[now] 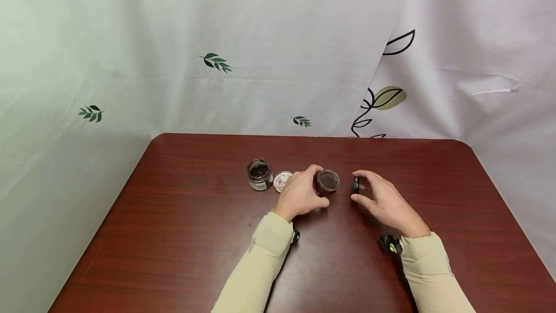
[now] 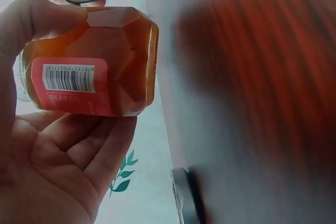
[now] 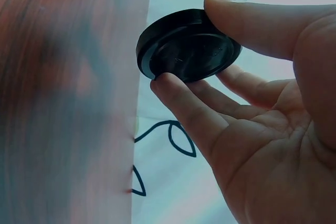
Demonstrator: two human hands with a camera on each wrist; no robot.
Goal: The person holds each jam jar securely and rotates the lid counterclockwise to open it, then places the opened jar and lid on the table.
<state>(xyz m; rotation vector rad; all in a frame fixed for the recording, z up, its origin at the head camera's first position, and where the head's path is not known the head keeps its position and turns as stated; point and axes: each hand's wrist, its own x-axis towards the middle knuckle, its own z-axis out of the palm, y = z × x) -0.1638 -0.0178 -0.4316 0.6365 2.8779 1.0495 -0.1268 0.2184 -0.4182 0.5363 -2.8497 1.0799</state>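
My left hand (image 1: pixel 301 194) grips a faceted glass jar (image 2: pixel 126 35) of amber contents, thumb on one side and fingers on the other. Its red label (image 2: pixel 100 103) carries a barcode, and its open mouth faces up in the head view. To the right, my right hand (image 1: pixel 384 202) holds a round black lid (image 3: pixel 184 45) on edge by its rim between thumb and fingers. The lid's pale inner face turns toward the jar, with a gap between them. Left of my left hand, a second jar (image 1: pixel 259 177) with dark contents stands uncapped.
Another lid (image 1: pixel 282 181) lies flat beside the second jar, partly covered by my left hand. All this is on a reddish-brown wooden table (image 1: pixel 173 235) with rounded far corners. White cloth (image 1: pixel 269 37) with leaf prints hangs behind the table.
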